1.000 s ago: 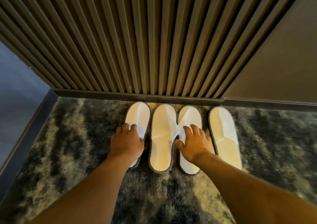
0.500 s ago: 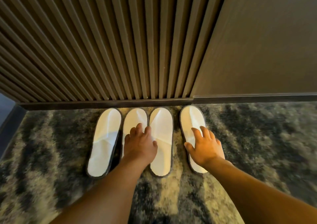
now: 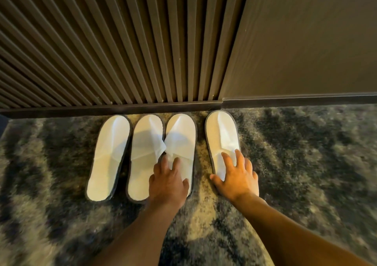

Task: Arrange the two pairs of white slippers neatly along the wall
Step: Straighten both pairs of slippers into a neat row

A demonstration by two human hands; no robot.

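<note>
Four white slippers with grey rims lie side by side on the carpet, toes against the baseboard [image 3: 122, 108]. The leftmost slipper [image 3: 108, 157] leans a little to the left. The second slipper [image 3: 142, 163] and the third slipper [image 3: 180, 137] touch, their upper flaps overlapping. The fourth slipper [image 3: 221, 135] sits apart, across a narrow gap. My left hand [image 3: 167, 184] lies flat on the heel half of the third slipper, fingers spread. My right hand [image 3: 236, 176] rests flat over the heel of the fourth slipper and hides it.
A dark slatted wall [image 3: 122, 41] rises behind the slippers, with a flat dark panel [image 3: 306, 41] to its right. Mottled grey and beige carpet [image 3: 306, 163] covers the floor on all sides.
My left hand went from the leftmost slipper to the third one. My right hand moved from the third slipper to the fourth. The view shifted right.
</note>
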